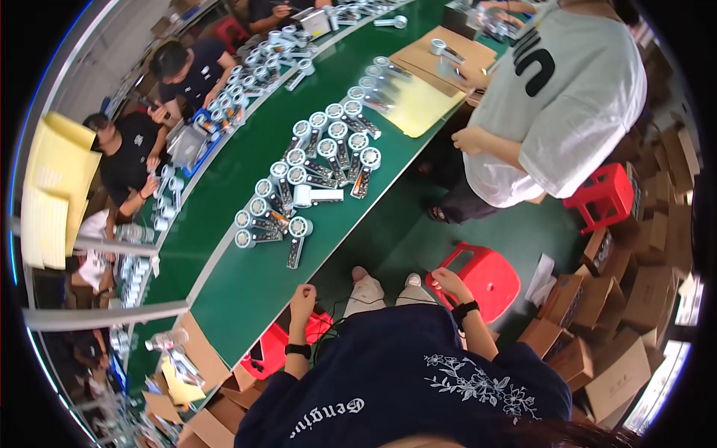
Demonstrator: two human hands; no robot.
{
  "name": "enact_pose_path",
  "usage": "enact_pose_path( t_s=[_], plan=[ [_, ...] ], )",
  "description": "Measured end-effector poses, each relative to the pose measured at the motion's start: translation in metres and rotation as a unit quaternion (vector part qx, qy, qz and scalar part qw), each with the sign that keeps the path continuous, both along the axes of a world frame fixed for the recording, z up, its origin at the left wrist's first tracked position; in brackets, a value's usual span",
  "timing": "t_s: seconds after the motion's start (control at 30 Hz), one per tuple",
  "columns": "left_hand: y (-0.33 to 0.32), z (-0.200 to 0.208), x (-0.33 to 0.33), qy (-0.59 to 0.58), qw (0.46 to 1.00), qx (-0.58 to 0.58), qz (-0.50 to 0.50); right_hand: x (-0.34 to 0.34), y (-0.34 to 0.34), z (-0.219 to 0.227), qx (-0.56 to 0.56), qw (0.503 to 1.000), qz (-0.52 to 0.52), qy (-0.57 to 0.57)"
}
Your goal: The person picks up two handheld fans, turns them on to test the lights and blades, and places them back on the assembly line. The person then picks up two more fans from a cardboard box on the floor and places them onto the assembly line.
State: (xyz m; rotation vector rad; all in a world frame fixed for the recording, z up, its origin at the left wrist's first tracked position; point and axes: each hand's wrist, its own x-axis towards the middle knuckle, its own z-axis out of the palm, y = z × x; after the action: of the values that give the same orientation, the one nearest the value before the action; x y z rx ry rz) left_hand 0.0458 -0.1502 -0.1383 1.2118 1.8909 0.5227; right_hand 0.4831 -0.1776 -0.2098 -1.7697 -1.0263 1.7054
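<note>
My left hand (302,303) is loosely curled just off the edge of the green table (239,272), with nothing visible in it. My right hand (448,284) is bent up in front of me beside a red stool (489,287), its fingers curled and no object showing. Both wrists wear dark bands. On the table ahead lies a cluster of pale blue handheld fans (299,230) with round heads, most with handles open on their inner parts. One fan (317,196) lies sideways with its handle covered. Neither hand touches a fan.
A person in a grey shirt (575,104) stands at the right beside cardboard (426,56) and a yellow sheet (418,112). Several co-workers sit across the table among more fans (254,75). Cardboard boxes (620,373) and a red stool (601,198) stand at the right.
</note>
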Motion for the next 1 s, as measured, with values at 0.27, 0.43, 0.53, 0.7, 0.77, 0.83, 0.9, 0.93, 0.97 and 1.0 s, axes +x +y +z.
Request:
enact_pose_path(
  t_s=[0.27, 0.43, 0.53, 0.7, 0.77, 0.83, 0.9, 0.93, 0.97, 1.0],
  plan=[
    [0.112, 0.052, -0.017, -0.115, 0.959, -0.032, -0.258, -0.096, 0.229, 0.139, 0.110, 0.967, 0.078, 0.218],
    [0.271, 0.162, -0.067, 0.060, 0.927, 0.138, -0.343, -0.156, 0.446, 0.303, 0.229, 0.813, 0.103, 0.525],
    [0.381, 0.199, -0.056, 0.001, 0.928, 0.180, -0.327, -0.104, 0.586, 0.371, 0.244, 0.863, 0.036, 0.441],
    [0.490, 0.146, -0.122, 0.066, 0.964, 0.197, -0.165, -0.117, 0.673, 0.446, 0.281, 0.931, -0.049, 0.228],
    [0.524, 0.125, -0.120, 0.113, 0.963, 0.209, -0.126, -0.092, 0.705, 0.448, 0.269, 0.948, -0.066, 0.157],
    [0.549, 0.104, -0.103, 0.109, 0.976, 0.149, -0.117, -0.025, 0.744, 0.451, 0.204, 0.947, -0.013, 0.249],
    [0.577, 0.081, -0.088, 0.145, 0.968, 0.167, -0.120, 0.039, 0.793, 0.447, 0.061, 0.891, 0.122, 0.434],
    [0.584, 0.069, -0.097, 0.163, 0.968, 0.162, -0.101, 0.035, 0.818, 0.433, 0.056, 0.887, 0.127, 0.440],
    [0.589, 0.057, -0.106, 0.181, 0.968, 0.157, -0.080, 0.030, 0.841, 0.413, 0.158, 0.938, 0.053, 0.304],
    [0.594, 0.048, -0.101, 0.185, 0.965, 0.173, -0.069, 0.031, 0.863, 0.390, 0.257, 0.954, -0.027, 0.153]
  ],
)
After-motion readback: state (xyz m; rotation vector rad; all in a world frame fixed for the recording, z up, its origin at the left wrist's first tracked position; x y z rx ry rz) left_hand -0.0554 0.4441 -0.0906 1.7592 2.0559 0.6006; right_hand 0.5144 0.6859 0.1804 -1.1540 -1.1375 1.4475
